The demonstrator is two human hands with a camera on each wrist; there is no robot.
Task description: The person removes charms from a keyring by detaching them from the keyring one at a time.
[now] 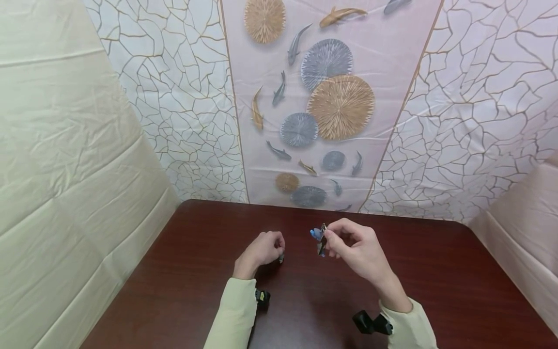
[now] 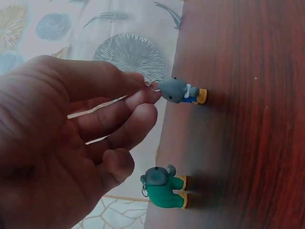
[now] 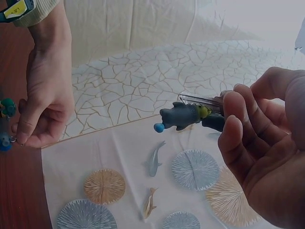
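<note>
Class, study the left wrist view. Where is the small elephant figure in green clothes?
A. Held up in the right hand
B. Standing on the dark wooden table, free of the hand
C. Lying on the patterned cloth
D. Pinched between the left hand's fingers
B: the green-clothed elephant figure stands with its yellow feet on the table, while the left hand pinches the ring of the other grey figure.

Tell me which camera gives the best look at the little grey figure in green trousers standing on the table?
The left wrist view: the grey figure in green trousers shows whole and close, on the dark wooden table. The right wrist view catches only a green sliver at its left edge. In the head view the left hand hides it.
</note>
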